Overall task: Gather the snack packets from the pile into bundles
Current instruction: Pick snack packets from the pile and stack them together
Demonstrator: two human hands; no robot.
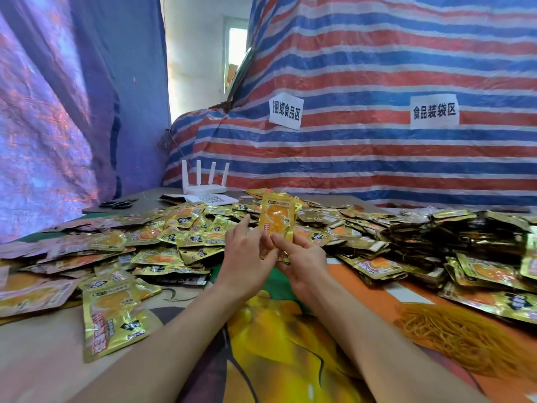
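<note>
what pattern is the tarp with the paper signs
The tarp has red, blue and white stripes; head view.

A packet [278,219] stands upright over the pile [180,237], pinched low down by the right hand [305,263], thumb on its front. The left hand [247,257] meets the packet's left edge with its forefinger raised; whether it grips is unclear. Behind the pile sit a router [203,186] and scissors [116,203], with a striped tarp [377,158] beyond them. Rubber bands [465,338] lie on the table [43,362] in front of the pile's right end.
</note>
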